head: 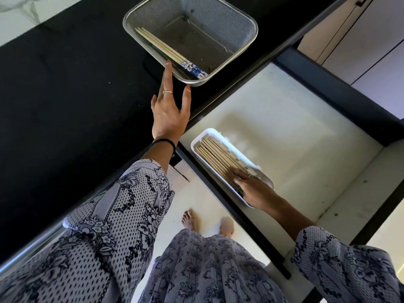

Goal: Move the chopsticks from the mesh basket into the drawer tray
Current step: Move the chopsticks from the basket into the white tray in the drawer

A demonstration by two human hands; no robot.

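Nearly done, a few chopsticks [168, 51] left

Most lie in the drawer tray [265, 182]; left hand [170, 110] reaches spread-fingered toward the mesh basket [238, 14] near the table's edge; right hand [251, 186] presses flat on the tray's pile.

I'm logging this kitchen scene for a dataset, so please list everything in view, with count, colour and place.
mesh basket: one, silver, on the black counter
chopsticks in basket: a few, pale wood with blue-white ends, along its left side
drawer: one, cream inside, open
tray: one, white, in the drawer
chopsticks in tray: many, pale wood
left hand: fingers straight, at the basket's rim
right hand: resting on the tray's chopsticks
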